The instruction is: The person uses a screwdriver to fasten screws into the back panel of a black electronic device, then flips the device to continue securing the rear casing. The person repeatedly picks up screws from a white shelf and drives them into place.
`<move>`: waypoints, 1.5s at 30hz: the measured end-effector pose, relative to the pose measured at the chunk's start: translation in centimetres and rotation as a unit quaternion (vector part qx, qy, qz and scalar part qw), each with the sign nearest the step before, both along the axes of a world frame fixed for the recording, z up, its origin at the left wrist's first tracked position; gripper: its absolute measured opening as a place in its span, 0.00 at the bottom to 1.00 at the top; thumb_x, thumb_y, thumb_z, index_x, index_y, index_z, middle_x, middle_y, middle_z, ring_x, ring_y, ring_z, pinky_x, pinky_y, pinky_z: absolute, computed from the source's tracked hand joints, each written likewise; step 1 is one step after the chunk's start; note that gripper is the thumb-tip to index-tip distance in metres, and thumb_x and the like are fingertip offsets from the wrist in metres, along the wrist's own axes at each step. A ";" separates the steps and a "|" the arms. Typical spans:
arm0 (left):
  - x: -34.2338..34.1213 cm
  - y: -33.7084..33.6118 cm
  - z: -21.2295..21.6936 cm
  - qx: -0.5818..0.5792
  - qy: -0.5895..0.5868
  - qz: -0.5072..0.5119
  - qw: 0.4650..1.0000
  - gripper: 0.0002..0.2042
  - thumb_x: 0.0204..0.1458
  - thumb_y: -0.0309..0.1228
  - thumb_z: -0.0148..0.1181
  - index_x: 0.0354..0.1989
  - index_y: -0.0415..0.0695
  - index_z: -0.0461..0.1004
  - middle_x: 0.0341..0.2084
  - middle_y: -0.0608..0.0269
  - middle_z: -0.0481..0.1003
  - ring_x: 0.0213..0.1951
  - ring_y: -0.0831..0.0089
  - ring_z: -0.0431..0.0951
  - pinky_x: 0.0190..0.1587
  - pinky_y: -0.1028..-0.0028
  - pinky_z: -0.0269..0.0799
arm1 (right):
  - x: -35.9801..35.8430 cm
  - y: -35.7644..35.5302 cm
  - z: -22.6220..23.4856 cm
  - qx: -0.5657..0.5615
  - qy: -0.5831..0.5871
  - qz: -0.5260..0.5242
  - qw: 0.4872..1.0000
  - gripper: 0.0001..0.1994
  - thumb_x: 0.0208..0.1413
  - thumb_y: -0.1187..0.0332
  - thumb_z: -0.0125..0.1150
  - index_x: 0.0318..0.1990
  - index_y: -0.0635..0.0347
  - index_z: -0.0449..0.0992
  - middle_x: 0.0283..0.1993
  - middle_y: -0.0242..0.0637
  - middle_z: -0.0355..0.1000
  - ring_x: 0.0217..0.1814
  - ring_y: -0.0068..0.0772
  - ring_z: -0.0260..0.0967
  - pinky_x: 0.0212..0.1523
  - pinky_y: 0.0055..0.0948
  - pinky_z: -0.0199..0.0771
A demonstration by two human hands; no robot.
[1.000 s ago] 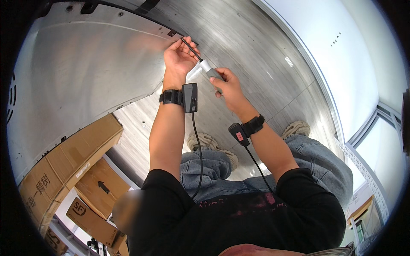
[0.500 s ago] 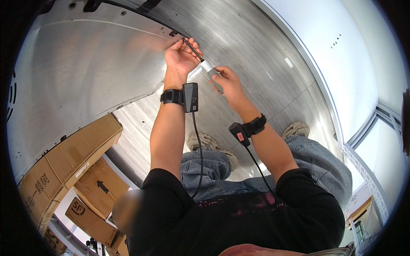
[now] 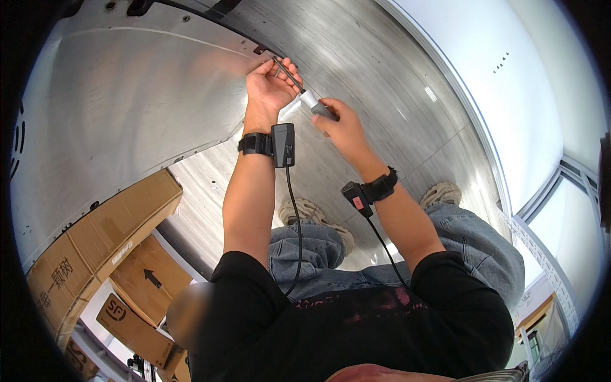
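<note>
A screwdriver (image 3: 308,98) with a dark, slim shaft, a silver collar and a grey handle slants up and left toward the edge of a large metal panel (image 3: 153,83). My right hand (image 3: 344,127) is closed around the handle, thumb on the near side. Palm up beside the panel edge, my left hand (image 3: 270,86) has its fingers loosely curled at the shaft's far end. The shaft lies across these fingers, and its tip is by the thumb. What the tip touches is too small to make out. Both wrists wear black straps with small cabled boxes.
Brown cardboard boxes (image 3: 149,277) stand at the lower left below the metal panel. Grey wood-look flooring (image 3: 394,108) lies beneath my hands, with my shoes (image 3: 442,193) on it. A white wall-like surface (image 3: 509,95) curves along the right.
My right hand has turned on the screwdriver handle; its fingers and the grey grip sit differently now. My left hand has stayed almost still at the shaft's end.
</note>
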State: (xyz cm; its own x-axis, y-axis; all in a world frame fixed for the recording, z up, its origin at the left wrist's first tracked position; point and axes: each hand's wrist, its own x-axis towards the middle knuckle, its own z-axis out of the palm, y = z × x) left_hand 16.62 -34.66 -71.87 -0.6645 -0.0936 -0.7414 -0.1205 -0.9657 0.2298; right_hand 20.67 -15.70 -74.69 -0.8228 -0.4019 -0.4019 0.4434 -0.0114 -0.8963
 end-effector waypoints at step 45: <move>-0.5 0.4 0.8 -0.014 -0.046 0.023 0.999 0.12 0.58 0.34 0.41 0.32 0.42 0.70 0.27 0.61 0.72 0.30 0.68 0.71 0.38 0.66 0.66 | 0.7 -0.3 1.4 0.073 0.072 -0.002 0.995 0.21 0.44 0.69 0.64 0.47 0.61 0.67 0.33 0.42 0.68 0.32 0.37 0.67 0.35 0.32 0.67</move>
State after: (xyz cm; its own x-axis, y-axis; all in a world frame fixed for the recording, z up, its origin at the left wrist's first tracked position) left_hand 16.14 -34.27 -71.05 -0.5880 -0.1439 -0.7959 -0.0982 -0.9641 0.2469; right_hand 21.39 -15.99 -73.25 -0.8776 -0.3443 -0.3334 0.3104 0.1218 -0.9428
